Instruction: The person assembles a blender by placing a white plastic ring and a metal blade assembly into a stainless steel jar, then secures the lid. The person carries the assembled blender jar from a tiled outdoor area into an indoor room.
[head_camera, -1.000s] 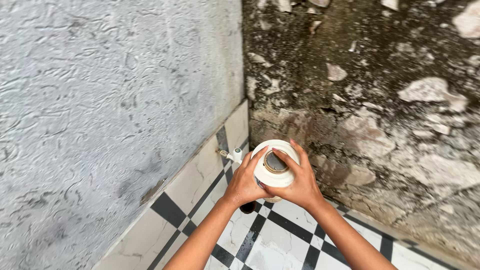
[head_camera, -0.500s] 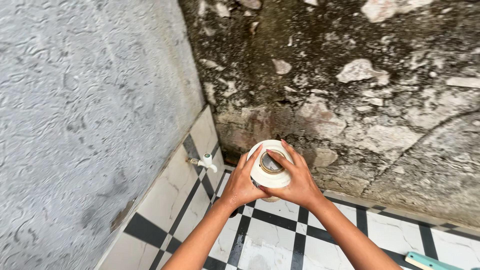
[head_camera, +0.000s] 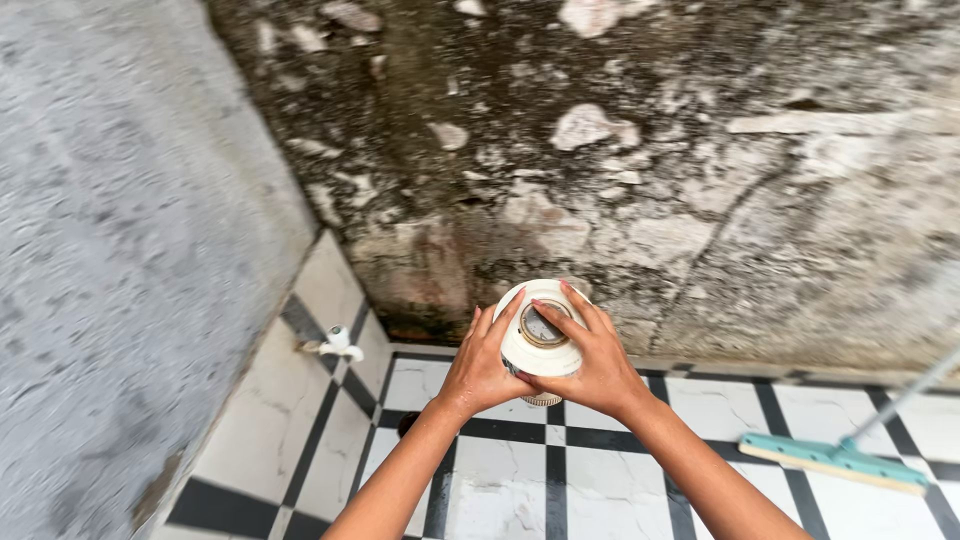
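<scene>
Both hands hold a round white container (head_camera: 541, 343) with a brownish ring on its top, raised in front of me over a tiled floor. My left hand (head_camera: 482, 360) wraps around its left side. My right hand (head_camera: 592, 352) covers its right side, with fingers laid across the top. The container's ribbed lower edge shows between the two wrists. What lies under it is hidden.
A stained, peeling dark wall (head_camera: 640, 170) stands ahead and a rough grey wall (head_camera: 120, 260) on the left. A small white tap (head_camera: 337, 342) sticks out of the tiled skirting. A teal floor wiper (head_camera: 835, 460) lies on the black-and-white tiles (head_camera: 510, 490) at right.
The view has swung to the right: the tap and left wall moved left and the teal wiper came into view. Both hands still hold the white container.
</scene>
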